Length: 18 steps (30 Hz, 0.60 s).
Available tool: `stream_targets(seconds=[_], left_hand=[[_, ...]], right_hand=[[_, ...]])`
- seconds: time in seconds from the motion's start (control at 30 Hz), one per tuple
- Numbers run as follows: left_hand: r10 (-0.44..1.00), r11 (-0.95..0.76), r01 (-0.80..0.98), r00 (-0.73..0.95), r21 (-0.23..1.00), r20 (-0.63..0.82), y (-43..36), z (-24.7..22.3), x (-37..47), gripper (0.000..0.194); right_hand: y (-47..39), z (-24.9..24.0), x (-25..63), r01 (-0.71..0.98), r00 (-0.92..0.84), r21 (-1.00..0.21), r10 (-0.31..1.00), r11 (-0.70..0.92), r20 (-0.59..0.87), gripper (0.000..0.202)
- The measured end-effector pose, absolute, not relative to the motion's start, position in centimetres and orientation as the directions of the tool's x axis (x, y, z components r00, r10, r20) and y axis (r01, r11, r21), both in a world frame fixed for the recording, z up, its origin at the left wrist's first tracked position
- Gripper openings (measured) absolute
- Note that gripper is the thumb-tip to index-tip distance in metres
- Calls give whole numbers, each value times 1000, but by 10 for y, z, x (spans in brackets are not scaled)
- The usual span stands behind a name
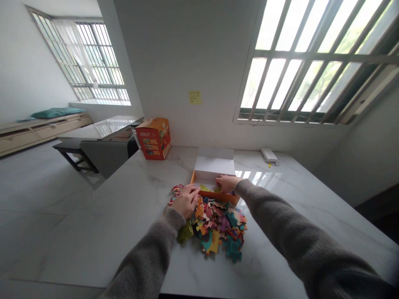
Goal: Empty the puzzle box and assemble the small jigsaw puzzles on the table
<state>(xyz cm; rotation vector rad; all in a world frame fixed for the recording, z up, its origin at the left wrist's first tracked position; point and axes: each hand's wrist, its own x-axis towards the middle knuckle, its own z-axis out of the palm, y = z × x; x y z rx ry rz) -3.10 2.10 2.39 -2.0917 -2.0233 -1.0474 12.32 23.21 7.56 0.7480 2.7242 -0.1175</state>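
Observation:
A heap of colourful jigsaw puzzle pieces [215, 224] lies on the white marbled table in front of a shallow orange box [220, 195]. The box has a white inside, and its white lid flap [215, 160] stands up at the back. My right hand [229, 183] reaches into the box, fingers closed on a yellow-green puzzle piece [217, 189]. Another yellow-green piece [204, 188] shows inside, to the left. My left hand [186, 201] lies over the heap's left side, fingers stretched toward the box's front left corner. Whatever is under its palm is hidden.
An orange puzzle carton [154, 138] stands at the table's back left corner. At the back right, a white power strip [269, 156] lies with its cable. A yellow note [195, 97] is stuck to the wall. Beyond the left edge stands another table [99, 128].

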Motion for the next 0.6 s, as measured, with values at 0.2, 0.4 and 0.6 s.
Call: stream_targets(seconds=[0.2, 0.4, 0.6], left_hand=[[870, -135, 900, -93, 415, 485, 21, 25, -30, 39], [872, -128, 903, -95, 411, 480, 21, 26, -29, 39], [871, -135, 901, -91, 412, 483, 22, 23, -30, 40]], right_hand=[[238, 80, 134, 536, -797, -53, 485, 842, -360, 47], [230, 79, 132, 531, -793, -98, 453, 842, -406, 46], [233, 83, 138, 471, -834, -96, 408, 877, -371, 34]])
